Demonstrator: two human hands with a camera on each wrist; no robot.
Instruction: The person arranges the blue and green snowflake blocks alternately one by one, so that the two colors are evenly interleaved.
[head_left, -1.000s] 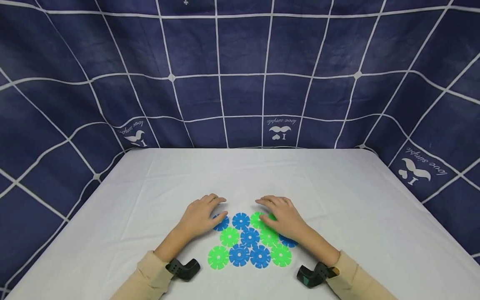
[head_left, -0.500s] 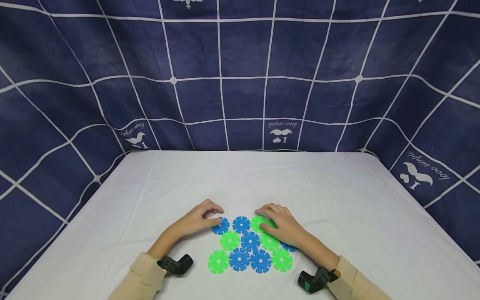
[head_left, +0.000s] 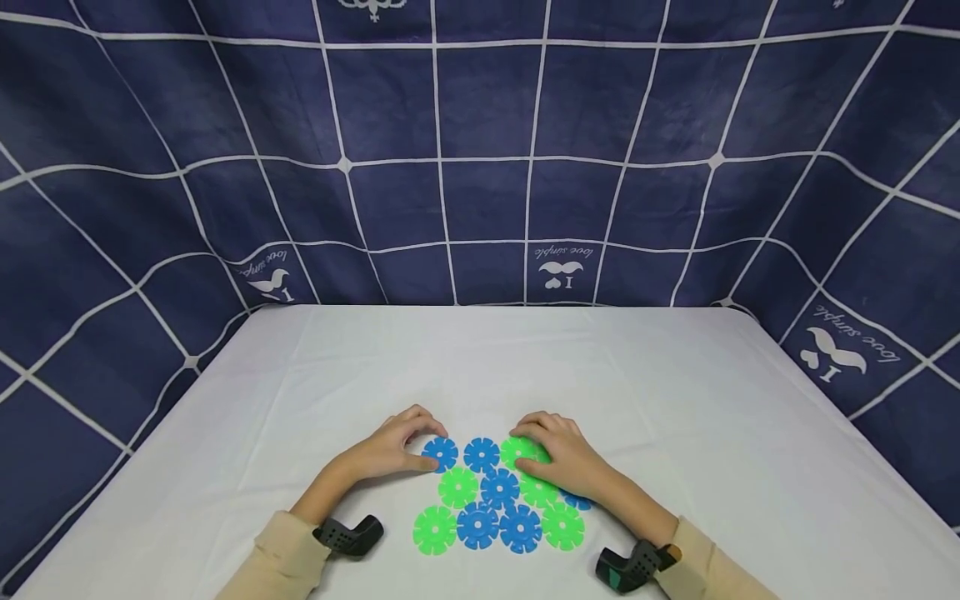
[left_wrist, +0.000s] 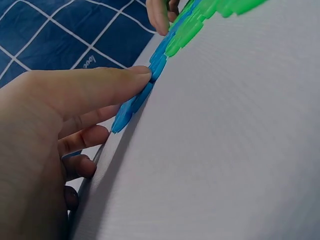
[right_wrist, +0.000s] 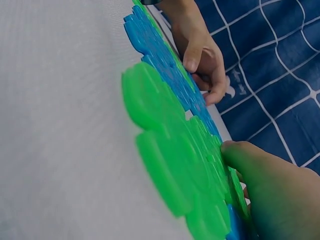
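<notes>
Several slotted plastic interlocking discs lie flat on the white cloth. My left hand (head_left: 386, 446) grips the blue interlocking disc (head_left: 444, 452) at the far left of the back row, thumb at its near edge and index finger at its far edge. In the left wrist view the thumb (left_wrist: 115, 85) meets the blue disc's rim. My right hand (head_left: 566, 454) holds the green interlocking disc (head_left: 514, 452) at the back right between thumb and fingers, and partly covers it. Between the hands lies another blue disc (head_left: 482, 454).
Nearer rows hold a green disc (head_left: 435, 530) at front left, blue discs (head_left: 499, 488) in the middle and a green disc (head_left: 562, 526) at front right. One blue disc (head_left: 576, 500) is half hidden under the right wrist. A navy checked curtain (head_left: 480, 108) surrounds the white table (head_left: 480, 358).
My left hand has drawn back slightly and closed its thumb and index finger onto the back-left blue disc. My right hand has settled its fingers at the green disc's edges.
</notes>
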